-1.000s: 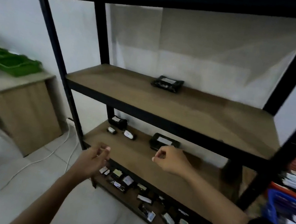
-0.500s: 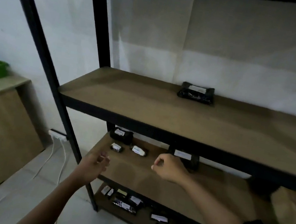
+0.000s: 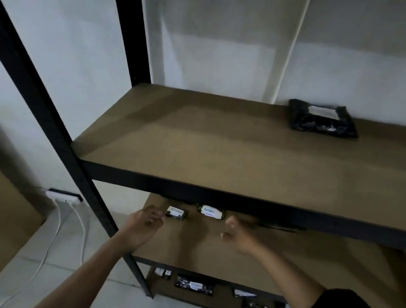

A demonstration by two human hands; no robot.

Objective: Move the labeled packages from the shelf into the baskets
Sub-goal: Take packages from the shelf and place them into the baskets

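Reaching under the middle board of the shelf, both hands hover at lower centre of the frame; the left hand has loosely curled fingers just beside a small labeled package, holding nothing, while the right hand is blurred, its grip impossible to tell. Past them lies another small package; farthest, upper right, a large black package rests on the board.

No readable text anywhere. White labels on the black packages: one on the upper-shelf package, one on each small package on the middle shelf, all too blurred to make out.
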